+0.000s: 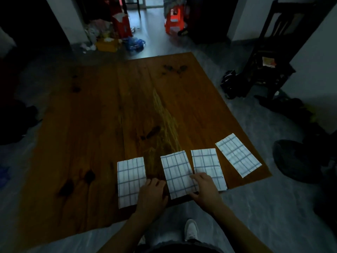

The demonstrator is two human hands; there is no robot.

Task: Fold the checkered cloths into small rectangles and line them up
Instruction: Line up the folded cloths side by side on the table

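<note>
Several white cloths with blue checks lie folded into small rectangles along the near edge of the wooden table (109, 115). The leftmost cloth (129, 178) lies under the fingers of my left hand (152, 194) at its right edge. The second cloth (177, 172) is touched at its lower right by my right hand (205, 189), whose thumb and fingers lie at the cloth's edge. My right hand also overlaps the third cloth (207, 165). A fourth cloth (237, 154) lies tilted at the table's right corner.
The table's near right corner (269, 173) is close to the fourth cloth. A dark chair (269, 57) stands at the right, with dark bags on the floor near it. Red stools (174, 21) and clutter lie beyond the table. My white shoe (190, 229) shows below.
</note>
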